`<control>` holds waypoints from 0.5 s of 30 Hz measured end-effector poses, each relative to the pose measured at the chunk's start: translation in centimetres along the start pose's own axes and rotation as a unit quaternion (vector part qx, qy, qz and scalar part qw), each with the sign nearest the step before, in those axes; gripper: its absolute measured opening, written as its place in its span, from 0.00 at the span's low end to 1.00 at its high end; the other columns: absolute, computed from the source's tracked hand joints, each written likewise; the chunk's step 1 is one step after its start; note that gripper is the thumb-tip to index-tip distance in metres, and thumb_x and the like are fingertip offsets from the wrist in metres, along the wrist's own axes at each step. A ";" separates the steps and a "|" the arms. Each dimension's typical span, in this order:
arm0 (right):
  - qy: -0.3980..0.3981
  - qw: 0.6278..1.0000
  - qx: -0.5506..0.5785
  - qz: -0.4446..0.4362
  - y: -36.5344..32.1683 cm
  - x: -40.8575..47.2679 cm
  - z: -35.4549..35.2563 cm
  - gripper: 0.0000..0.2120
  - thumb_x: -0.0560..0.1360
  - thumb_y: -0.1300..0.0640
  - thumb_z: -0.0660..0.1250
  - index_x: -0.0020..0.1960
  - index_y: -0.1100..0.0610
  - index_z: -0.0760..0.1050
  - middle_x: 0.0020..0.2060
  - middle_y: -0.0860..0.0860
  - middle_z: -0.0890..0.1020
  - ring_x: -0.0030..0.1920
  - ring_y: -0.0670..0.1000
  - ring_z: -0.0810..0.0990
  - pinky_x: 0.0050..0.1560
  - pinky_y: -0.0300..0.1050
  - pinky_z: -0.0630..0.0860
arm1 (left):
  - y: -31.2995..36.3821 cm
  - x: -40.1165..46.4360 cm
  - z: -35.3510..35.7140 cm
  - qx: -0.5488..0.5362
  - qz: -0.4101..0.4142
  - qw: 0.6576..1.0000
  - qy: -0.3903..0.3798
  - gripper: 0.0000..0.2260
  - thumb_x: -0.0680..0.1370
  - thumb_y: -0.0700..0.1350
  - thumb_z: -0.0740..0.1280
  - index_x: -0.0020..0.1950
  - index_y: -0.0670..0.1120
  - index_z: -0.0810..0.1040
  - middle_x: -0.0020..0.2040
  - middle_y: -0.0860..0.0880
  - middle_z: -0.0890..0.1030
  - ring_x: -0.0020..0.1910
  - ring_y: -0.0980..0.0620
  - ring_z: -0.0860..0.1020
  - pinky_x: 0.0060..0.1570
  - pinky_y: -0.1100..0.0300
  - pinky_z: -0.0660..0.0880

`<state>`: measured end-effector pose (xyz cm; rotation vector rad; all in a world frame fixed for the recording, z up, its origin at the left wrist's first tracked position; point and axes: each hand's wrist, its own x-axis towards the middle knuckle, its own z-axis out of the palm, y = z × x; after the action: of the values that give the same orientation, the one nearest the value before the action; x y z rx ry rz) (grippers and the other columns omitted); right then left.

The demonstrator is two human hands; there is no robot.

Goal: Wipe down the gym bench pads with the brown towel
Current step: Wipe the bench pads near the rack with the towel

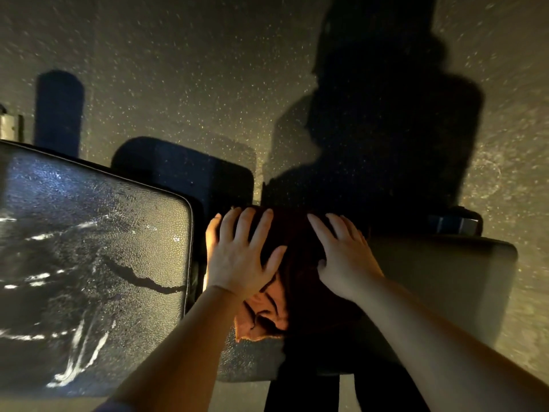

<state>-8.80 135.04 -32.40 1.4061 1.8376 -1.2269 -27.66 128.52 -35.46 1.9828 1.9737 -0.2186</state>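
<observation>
The brown towel point(297, 263) lies spread over the left end of the smaller seat pad point(439, 278) at centre right. My left hand point(243, 257) presses flat on the towel's left part with fingers spread. My right hand point(344, 257) presses on the towel's right part, fingers fairly straight and slightly bent. A lit crumpled corner of the towel shows below my left wrist. The large black back pad point(89, 263) fills the left side, shiny with wet streaks and white smears. A narrow gap separates the two pads.
The speckled rubber floor point(178, 69) surrounds the bench. A dark shadow of a person falls over the floor and seat pad at upper right. A metal frame part point(10, 126) shows at the far left, and another bracket point(457, 223) behind the seat pad.
</observation>
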 end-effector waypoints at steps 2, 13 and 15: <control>-0.016 0.999 -0.032 -0.012 0.5 0.3 -0.9 0.38 0.81 0.53 0.61 0.80 0.43 0.38 0.79 0.50 0.44 0.79 0.56 0.44 0.78 0.57 0.49 | 0.0 0.0 0.0 0.011 0.013 1.000 -0.009 0.28 0.79 0.63 0.53 0.74 0.49 0.66 0.64 0.37 0.74 0.64 0.35 0.66 0.61 0.32 0.71; 0.085 0.984 -0.152 -0.041 2.3 0.5 1.7 0.44 0.79 0.51 0.63 0.78 0.50 0.32 0.78 0.53 0.45 0.78 0.59 0.48 0.76 0.65 0.50 | 3.7 1.6 0.4 0.152 0.067 0.982 -0.089 0.30 0.80 0.60 0.44 0.79 0.50 0.56 0.69 0.39 0.72 0.67 0.36 0.67 0.69 0.39 0.51; 0.089 0.983 -0.157 -0.042 3.8 1.0 1.9 0.46 0.77 0.52 0.68 0.79 0.50 0.35 0.77 0.53 0.49 0.77 0.59 0.52 0.75 0.60 0.52 | 5.2 1.9 1.2 0.138 0.049 0.987 -0.067 0.28 0.79 0.59 0.49 0.76 0.48 0.66 0.64 0.37 0.75 0.63 0.35 0.70 0.68 0.38 0.55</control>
<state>-5.77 133.98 -35.42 1.3049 2.1231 -0.8237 -22.28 129.95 -36.57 2.1628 1.8375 -0.6152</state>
